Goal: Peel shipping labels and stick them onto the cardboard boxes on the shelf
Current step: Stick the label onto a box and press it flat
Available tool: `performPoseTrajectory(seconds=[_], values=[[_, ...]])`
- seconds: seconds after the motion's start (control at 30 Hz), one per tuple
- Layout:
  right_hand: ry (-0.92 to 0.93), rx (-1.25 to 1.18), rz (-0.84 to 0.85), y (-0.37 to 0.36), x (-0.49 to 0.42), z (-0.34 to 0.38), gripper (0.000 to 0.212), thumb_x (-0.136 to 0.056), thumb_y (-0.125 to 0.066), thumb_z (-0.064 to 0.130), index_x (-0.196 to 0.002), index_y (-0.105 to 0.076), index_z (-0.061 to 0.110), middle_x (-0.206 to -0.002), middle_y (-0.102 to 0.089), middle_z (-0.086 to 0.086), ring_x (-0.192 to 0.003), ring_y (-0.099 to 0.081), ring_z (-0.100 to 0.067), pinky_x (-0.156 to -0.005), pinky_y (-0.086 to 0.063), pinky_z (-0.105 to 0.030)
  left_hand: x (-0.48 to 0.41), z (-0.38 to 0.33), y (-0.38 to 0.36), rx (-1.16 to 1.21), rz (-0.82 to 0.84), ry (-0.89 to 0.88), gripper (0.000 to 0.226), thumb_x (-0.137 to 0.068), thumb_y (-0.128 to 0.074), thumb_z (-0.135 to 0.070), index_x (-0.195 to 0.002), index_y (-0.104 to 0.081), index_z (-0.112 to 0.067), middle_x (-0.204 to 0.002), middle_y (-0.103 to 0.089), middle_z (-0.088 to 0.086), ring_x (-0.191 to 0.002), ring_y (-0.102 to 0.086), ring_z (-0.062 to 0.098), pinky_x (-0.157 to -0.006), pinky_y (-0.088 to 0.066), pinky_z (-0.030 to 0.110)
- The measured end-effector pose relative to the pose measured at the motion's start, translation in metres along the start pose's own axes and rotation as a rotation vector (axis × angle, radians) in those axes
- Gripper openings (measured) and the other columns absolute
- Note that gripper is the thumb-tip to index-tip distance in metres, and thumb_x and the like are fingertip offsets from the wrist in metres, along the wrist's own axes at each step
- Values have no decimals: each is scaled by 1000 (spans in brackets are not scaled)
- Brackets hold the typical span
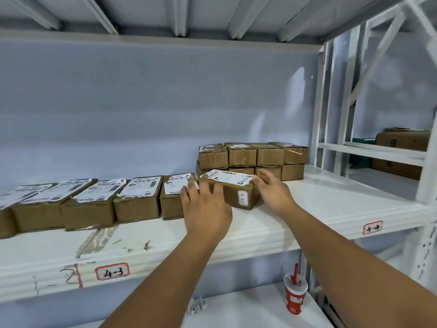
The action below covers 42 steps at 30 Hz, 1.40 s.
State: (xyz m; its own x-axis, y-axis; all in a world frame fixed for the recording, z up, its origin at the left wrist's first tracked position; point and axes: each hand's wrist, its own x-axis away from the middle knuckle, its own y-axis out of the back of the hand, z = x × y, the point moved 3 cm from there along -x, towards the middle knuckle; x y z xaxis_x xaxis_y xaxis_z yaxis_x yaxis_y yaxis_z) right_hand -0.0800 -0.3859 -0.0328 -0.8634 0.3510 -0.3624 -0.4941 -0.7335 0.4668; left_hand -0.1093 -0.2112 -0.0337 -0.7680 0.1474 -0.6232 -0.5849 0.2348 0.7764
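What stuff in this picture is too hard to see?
Head view:
- Words on the shipping label: too small and blurry.
- Leftmost box: cut off by the left edge.
- Bottom row of the back stack: partly behind the front box and right hand.
- Side-shelf boxes: partly behind a shelf post.

Brown box (pixel 238 194) on white shelf (pixel 319 202), white label (pixel 228 176) lying flat on its top; labelled boxes (pixel 89 204) in a row to its left; stacked boxes (pixel 255 159) just behind.

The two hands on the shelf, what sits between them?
Head view: a cardboard box with a shipping label on top, between left hand and right hand.
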Motion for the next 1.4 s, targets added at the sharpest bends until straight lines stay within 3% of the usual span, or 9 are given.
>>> performPoseTrajectory(seconds=[0.13,0.3,0.4,0.53,0.63,0.83,0.93,1.17,1.4], values=[[66,-34,85,-1,7,5,42,-93,-47,52,-126,-56,27,-127,-59,1,-106,-50,-12,-89,-38,-27,0,3,-1,-37,51,64,54,-92,-40,-37,-141,-29,-19,-153,-17,15,-138,-25,33,-115,-10,48],[216,98,106,-1,12,9,44,-93,-46,52,-133,-50,34,-134,-54,6,-123,-48,-15,-96,-36,-25,-2,4,0,-42,88,66,52,-95,-30,-40,-140,-27,-15,-140,-41,15,-134,-33,31,-114,-15,44],[288,137,108,-2,14,11,39,-96,-43,47,-127,-58,29,-132,-58,5,-124,-48,-16,-101,-38,-30,-3,15,6,-17,81,-37,51,-91,-40,-28,-139,-25,-18,-134,-49,8,-123,-45,27,-103,-33,38],[320,143,102,-5,13,13,37,-97,-44,42,-121,-64,23,-124,-63,6,-115,-53,-13,-91,-40,-27,-6,52,16,23,-19,-162,44,-89,-52,-22,-132,-47,-17,-127,-56,5,-113,-53,26,-96,-42,38],[292,159,111,-9,8,11,39,-96,-42,49,-122,-63,28,-124,-63,8,-115,-53,-12,-92,-42,-29,-5,84,12,-148,-146,-206,28,-77,-67,-19,-104,-69,-11,-98,-69,8,-86,-64,31,-90,-48,45],[188,179,184,-28,5,15,58,-85,-40,70,-131,-52,37,-134,-56,7,-123,-50,-17,-103,-41,-40,-3,94,7,15,-110,-124,24,-76,-71,-11,-100,-71,-12,-91,-69,8,-77,-62,35,-62,-54,41],[180,159,256,-42,11,22,64,-81,-47,71,-137,-44,40,-141,-49,7,-129,-44,-17,-107,-37,-38,-3,97,5,80,-138,-129,27,-77,-68,-7,-103,-70,-10,-94,-68,10,-82,-61,36,-71,-53,42],[249,-9,341,-47,18,33,40,-91,-58,42,-130,-53,35,-139,-49,10,-129,-41,-10,-95,-30,-19,-2,100,3,153,-83,-108,47,-86,-47,4,-128,-56,-15,-127,-53,8,-115,-47,30,-93,-41,38],[278,5,349,-47,20,33,41,-88,-59,49,-128,-54,41,-137,-50,15,-122,-46,-7,-93,-33,-19,-2,97,5,119,-125,-184,51,-82,-55,1,-129,-56,-20,-129,-55,5,-122,-47,29,-111,-23,45]])
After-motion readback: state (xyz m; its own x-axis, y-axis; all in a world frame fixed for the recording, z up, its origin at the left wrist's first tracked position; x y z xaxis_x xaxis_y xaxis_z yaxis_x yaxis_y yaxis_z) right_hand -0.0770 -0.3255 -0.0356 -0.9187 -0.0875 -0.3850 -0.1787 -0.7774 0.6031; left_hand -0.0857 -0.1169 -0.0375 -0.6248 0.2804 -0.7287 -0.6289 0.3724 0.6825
